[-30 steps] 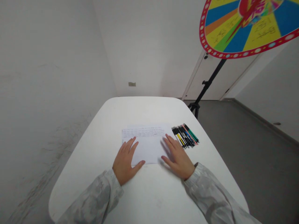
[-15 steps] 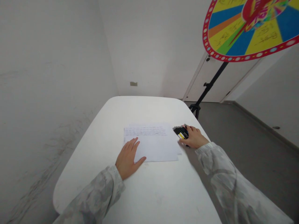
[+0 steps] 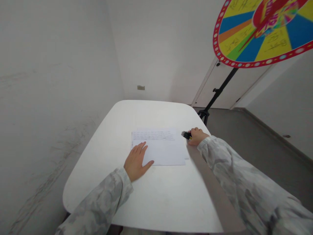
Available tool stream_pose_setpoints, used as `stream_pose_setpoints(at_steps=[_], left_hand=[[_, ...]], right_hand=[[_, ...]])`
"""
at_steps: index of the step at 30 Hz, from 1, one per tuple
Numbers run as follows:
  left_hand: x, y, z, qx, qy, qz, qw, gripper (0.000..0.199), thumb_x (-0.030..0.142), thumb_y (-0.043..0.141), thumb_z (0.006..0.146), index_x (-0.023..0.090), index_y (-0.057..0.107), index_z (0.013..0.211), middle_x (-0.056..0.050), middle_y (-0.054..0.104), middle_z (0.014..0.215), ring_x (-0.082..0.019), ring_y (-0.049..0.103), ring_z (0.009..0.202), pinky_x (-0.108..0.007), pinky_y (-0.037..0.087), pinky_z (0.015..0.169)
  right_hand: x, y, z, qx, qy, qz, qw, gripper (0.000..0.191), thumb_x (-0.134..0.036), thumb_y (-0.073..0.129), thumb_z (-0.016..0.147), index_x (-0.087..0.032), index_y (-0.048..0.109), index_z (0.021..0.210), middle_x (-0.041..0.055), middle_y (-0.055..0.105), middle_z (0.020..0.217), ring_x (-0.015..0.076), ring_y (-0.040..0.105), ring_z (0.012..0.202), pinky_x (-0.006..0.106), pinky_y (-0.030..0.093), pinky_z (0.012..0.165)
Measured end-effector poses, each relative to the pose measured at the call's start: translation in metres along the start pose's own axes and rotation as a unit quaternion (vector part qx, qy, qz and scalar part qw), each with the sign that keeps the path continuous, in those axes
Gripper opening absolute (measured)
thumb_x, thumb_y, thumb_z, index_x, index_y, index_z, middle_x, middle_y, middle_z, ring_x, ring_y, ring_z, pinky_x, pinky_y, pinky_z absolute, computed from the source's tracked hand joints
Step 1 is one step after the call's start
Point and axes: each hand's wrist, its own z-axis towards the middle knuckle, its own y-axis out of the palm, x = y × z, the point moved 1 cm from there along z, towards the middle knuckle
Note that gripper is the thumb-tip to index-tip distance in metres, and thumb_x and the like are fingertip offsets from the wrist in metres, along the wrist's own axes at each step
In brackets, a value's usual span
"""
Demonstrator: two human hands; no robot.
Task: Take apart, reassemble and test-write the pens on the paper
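My left hand (image 3: 137, 161) lies flat, fingers stretched and thumb apart, on the lower left part of the paper sheets (image 3: 168, 151). Lines of handwriting run across the upper part of the top sheet, and edges of other sheets show beneath it. To the right of the paper, my right hand (image 3: 197, 136) is closed around a bundle of pens (image 3: 186, 135). Their dark bodies and pale tips stick out to the left of the fingers. The rest of the pens is hidden by the hand.
Everything lies on a white table (image 3: 156, 114) with rounded corners. A colourful prize wheel (image 3: 259, 36) stands at the right on a black tripod stand (image 3: 221, 88). A white wall (image 3: 49, 81) runs along the left, and a door (image 3: 225, 94) is behind the stand.
My right hand has closed around the pens, which were spread beside the paper, and gathered them into a tight bundle. My left hand stays on the paper. The view has shifted slightly.
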Motion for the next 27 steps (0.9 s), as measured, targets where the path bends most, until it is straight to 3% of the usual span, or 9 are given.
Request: stream_pose_setpoints(at_steps=[10, 17, 21, 24, 27], left_hand=[[0.003, 0.000, 0.002, -0.033, -0.002, 0.020, 0.999, 0.069, 0.062, 0.057, 0.102, 0.015, 0.048, 0.152, -0.020, 0.046, 0.166, -0.035, 0.044, 0.154, -0.060, 0.035, 0.129], [0.002, 0.003, 0.002, -0.053, 0.000, 0.026, 0.998, 0.072, 0.064, 0.054, 0.104, 0.013, 0.047, 0.154, -0.021, 0.043, 0.167, -0.036, 0.041, 0.156, -0.059, 0.032, 0.131], [0.000, 0.005, 0.002, -0.046, 0.001, 0.009, 0.999, 0.071, 0.066, 0.052, 0.104, 0.018, 0.045, 0.156, -0.018, 0.042, 0.169, -0.035, 0.040, 0.157, -0.059, 0.032, 0.131], [0.001, 0.004, 0.003, -0.039, 0.000, -0.014, 0.999, 0.070, 0.064, 0.055, 0.103, 0.019, 0.047, 0.155, -0.017, 0.044, 0.167, -0.036, 0.041, 0.156, -0.060, 0.032, 0.131], [0.004, -0.002, 0.007, -0.006, 0.003, -0.067, 0.998, 0.066, 0.060, 0.060, 0.102, 0.021, 0.048, 0.154, -0.017, 0.048, 0.164, -0.035, 0.046, 0.152, -0.060, 0.036, 0.128]], right_hand=[[-0.004, -0.002, -0.001, -0.021, 0.014, 0.017, 1.000, 0.050, -0.023, 0.077, 0.082, -0.010, 0.062, 0.129, 0.0258, 0.071, 0.127, 0.0338, 0.074, 0.109, 0.036, 0.051, 0.085], [-0.007, -0.008, -0.010, 0.004, 0.024, 0.033, 0.999, 0.041, -0.020, 0.068, 0.088, -0.011, 0.061, 0.127, 0.0242, 0.075, 0.117, 0.0322, 0.074, 0.100, 0.034, 0.047, 0.077], [-0.004, -0.019, -0.021, 0.051, 0.033, 0.106, 0.992, 0.035, -0.025, 0.062, 0.090, -0.013, 0.059, 0.123, 0.0175, 0.076, 0.097, 0.0282, 0.071, 0.083, 0.033, 0.044, 0.069], [-0.020, -0.029, -0.040, 0.122, -0.010, 0.285, 0.951, 0.028, -0.035, 0.063, 0.091, -0.019, 0.057, 0.113, 0.0043, 0.069, 0.075, 0.0234, 0.067, 0.069, 0.032, 0.045, 0.068], [-0.065, -0.034, -0.064, 0.173, -0.107, 0.465, 0.862, 0.031, -0.049, 0.069, 0.088, -0.022, 0.057, 0.099, -0.0028, 0.062, 0.065, 0.0189, 0.061, 0.061, 0.032, 0.047, 0.067]])
